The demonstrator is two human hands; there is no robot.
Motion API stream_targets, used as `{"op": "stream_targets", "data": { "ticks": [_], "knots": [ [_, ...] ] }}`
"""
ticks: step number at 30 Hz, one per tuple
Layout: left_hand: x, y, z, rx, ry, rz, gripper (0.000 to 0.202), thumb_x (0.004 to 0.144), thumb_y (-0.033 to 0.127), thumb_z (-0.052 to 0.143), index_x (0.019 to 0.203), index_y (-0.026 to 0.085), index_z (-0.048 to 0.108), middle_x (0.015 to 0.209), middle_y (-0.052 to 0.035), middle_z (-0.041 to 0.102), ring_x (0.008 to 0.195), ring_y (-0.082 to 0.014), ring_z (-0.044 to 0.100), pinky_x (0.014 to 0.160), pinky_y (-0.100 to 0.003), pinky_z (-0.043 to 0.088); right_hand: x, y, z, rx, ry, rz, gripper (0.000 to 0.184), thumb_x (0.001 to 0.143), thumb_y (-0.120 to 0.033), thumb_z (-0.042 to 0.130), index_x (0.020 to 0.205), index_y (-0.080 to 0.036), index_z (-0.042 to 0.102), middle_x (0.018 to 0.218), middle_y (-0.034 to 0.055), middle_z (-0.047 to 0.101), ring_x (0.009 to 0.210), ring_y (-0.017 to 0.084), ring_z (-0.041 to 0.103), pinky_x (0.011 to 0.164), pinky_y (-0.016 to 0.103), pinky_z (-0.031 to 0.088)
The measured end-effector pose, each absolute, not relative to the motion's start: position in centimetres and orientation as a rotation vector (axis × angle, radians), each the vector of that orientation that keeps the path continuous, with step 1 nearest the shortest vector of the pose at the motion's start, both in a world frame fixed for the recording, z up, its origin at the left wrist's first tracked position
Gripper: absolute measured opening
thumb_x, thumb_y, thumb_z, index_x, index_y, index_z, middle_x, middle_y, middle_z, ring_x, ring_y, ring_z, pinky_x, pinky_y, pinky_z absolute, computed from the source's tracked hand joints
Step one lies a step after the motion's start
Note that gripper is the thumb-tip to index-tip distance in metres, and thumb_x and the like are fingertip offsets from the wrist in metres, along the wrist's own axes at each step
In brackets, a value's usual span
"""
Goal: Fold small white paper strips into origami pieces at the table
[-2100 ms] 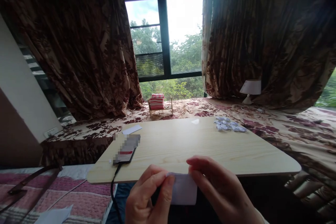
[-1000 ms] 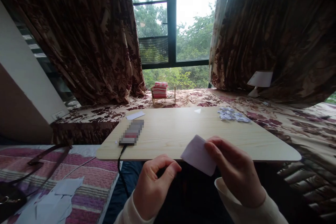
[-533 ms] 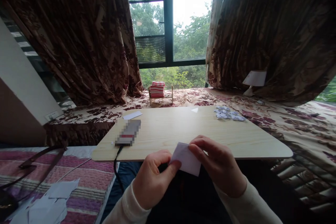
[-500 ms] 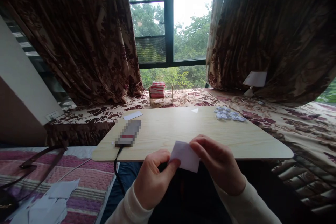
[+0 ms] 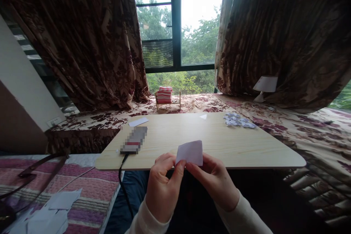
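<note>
A small white piece of paper point(image 5: 189, 152) is held up over the near edge of the table. My left hand point(image 5: 164, 182) pinches its lower left corner, thumb in front. At its lower right, my right hand point(image 5: 215, 179) grips the paper with the thumb on the near face. Both thumbs lie close together at the paper's bottom edge. The other fingers are partly hidden behind the sheet. I cannot tell how many layers the paper has.
The pale wooden table point(image 5: 175, 131) carries a blurred-out dark device point(image 5: 134, 140) with a black cable, a white sheet point(image 5: 139, 121), a small white triangle point(image 5: 203, 116) and a pile of folded papers point(image 5: 238, 120). Loose white sheets point(image 5: 49, 214) lie on the striped bedspread point(image 5: 93, 190).
My right hand has moved from the paper's upper right corner down to its lower right. The paper has risen slightly and turned more upright; my hands are closer together.
</note>
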State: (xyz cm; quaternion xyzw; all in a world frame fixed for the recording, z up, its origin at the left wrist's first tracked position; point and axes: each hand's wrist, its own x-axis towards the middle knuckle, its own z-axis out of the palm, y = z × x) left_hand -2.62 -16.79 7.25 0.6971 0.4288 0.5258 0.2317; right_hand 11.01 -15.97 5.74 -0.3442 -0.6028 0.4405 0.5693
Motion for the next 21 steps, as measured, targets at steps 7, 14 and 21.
{"op": "stream_targets", "data": {
  "ticks": [7, 14, 21],
  "knots": [
    [-2.8, -16.5, 6.9, 1.919, 1.174, 1.474, 0.019, 0.086, 0.021, 0.053, 0.073, 0.017, 0.065, 0.079, -0.0034, 0.066, 0.081, -0.0175, 0.061, 0.078, -0.025, 0.045, 11.3, -15.9, 5.6, -0.789, -1.405, 0.995, 0.022, 0.079, -0.037, 0.063, 0.082, -0.015, 0.067, 0.078, 0.005, 0.067, 0.077, 0.021, 0.061, 0.078, 0.035, 0.05],
    [-2.6, -16.4, 6.6, 1.909, 1.175, 1.472, 0.021, 0.086, 0.024, 0.054, 0.07, 0.017, 0.066, 0.076, -0.0038, 0.066, 0.08, -0.0182, 0.061, 0.077, -0.026, 0.045, 11.6, -15.6, 5.1, -0.883, -1.402, 0.911, 0.026, 0.078, -0.04, 0.063, 0.07, -0.015, 0.066, 0.07, 0.0046, 0.064, 0.069, 0.017, 0.057, 0.069, 0.032, 0.05],
    [-6.4, -14.8, 6.2, 1.542, 1.578, 1.794, 0.02, 0.076, 0.034, 0.063, 0.065, 0.017, 0.064, 0.056, 0.001, 0.06, 0.057, -0.0153, 0.054, 0.059, -0.024, 0.044, 17.1, -14.1, 3.9, -1.038, -1.135, 0.685, 0.036, 0.068, -0.052, 0.068, 0.06, -0.018, 0.062, 0.052, -0.0013, 0.052, 0.053, 0.013, 0.048, 0.051, 0.026, 0.043]
  ]
}}
